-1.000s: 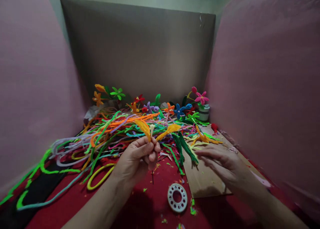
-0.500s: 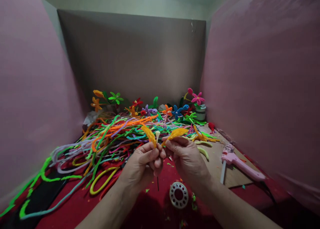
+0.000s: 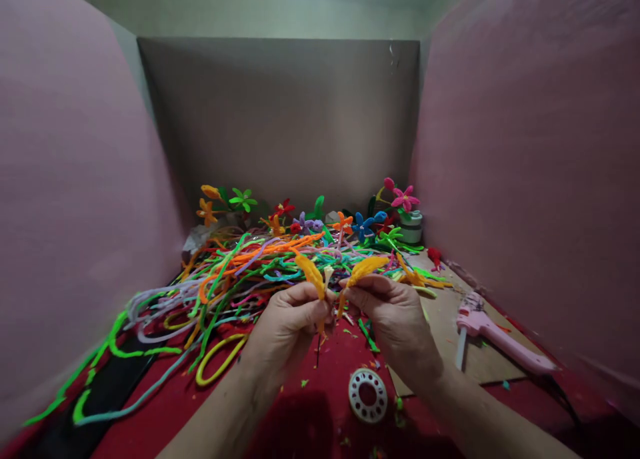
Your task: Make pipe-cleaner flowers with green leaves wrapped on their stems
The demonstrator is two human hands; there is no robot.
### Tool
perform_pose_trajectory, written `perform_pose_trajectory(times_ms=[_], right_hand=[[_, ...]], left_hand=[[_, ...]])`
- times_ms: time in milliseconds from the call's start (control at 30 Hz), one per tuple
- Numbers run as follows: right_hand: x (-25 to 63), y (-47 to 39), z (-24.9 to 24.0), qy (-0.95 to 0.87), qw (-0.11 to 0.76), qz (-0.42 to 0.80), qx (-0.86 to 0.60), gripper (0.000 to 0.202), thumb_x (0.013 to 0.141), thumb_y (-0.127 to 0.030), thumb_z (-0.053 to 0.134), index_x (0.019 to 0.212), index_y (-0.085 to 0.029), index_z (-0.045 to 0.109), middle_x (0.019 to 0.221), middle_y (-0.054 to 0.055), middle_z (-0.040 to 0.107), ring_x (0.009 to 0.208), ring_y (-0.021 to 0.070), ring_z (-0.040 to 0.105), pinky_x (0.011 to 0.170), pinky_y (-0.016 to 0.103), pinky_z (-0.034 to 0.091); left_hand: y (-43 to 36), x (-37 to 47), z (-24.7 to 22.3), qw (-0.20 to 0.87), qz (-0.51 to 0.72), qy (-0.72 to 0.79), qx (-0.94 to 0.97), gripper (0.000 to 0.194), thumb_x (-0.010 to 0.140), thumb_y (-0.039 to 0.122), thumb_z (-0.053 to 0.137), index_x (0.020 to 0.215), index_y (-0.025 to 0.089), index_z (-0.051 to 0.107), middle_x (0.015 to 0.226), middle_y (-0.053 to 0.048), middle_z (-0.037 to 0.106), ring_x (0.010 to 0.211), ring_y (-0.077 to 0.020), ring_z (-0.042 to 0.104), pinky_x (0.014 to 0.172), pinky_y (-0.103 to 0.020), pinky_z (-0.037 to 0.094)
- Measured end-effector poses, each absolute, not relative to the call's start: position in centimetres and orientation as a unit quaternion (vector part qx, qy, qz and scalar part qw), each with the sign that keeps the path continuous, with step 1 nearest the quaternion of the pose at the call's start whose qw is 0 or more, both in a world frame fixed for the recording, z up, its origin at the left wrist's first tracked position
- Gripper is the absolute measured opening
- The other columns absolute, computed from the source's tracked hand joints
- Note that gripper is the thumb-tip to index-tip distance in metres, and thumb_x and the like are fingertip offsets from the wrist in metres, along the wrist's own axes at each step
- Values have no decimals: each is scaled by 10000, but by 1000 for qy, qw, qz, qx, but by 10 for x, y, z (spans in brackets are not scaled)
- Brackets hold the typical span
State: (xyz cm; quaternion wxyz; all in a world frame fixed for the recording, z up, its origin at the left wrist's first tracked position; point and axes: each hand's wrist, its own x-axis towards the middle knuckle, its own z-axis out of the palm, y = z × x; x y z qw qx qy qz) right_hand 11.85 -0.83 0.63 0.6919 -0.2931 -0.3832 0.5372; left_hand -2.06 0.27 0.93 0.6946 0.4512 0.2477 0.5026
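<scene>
My left hand (image 3: 290, 322) is closed in a pinch on a yellow-orange fuzzy pipe-cleaner petal (image 3: 311, 273). In the same grip is a pale cream flower centre (image 3: 328, 275), with a thin dark wire stem (image 3: 318, 352) hanging below the fingers. My right hand (image 3: 400, 322) pinches a second yellow-orange petal (image 3: 367, 268) by its narrow base, its tip pointing up and right. The two hands are close together, with a small gap between the right petal's base and the left fingertips. Some left fingers are hidden behind the hand.
A heap of coloured pipe cleaners (image 3: 240, 265) spreads behind and left. Finished pipe-cleaner flowers (image 3: 363, 227) stand at the back beside a small pot (image 3: 412, 227). A pink glue gun (image 3: 500, 335) lies on a board (image 3: 445, 312) at right. A white perforated spool (image 3: 368, 395) sits in front.
My right hand has drawn slightly away from the left with its petal, widening the gap between the fingertips. The whole view has shifted a little, so the scene sits further right.
</scene>
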Motion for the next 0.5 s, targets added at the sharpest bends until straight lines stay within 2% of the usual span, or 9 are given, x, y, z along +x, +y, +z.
perform_pose_trajectory(times_ms=[233,367,500], right_hand=[[115,-15,9,-445,665,523,-294,84,583,-146,732,631,-202,691,638,-26,661,594,103,575,583,231,505],[115,-16,11,-462,658,518,-292,66,608,-147,711,634,-202,684,647,-27,659,603,104,581,602,235,509],[115,-16,11,-480,648,513,-294,67,634,-143,697,654,-206,689,665,-30,666,616,97,581,634,235,504]], left_hand=[[1,-19,12,688,513,277,432,224,514,144,783,713,125,683,590,-8,618,483,-83,523,469,-190,413],[2,-19,10,680,529,270,430,291,514,83,764,778,154,663,623,13,613,504,-84,529,498,-197,432],[4,-20,8,674,530,270,439,236,524,77,759,723,150,654,642,15,617,558,-89,545,561,-203,447]])
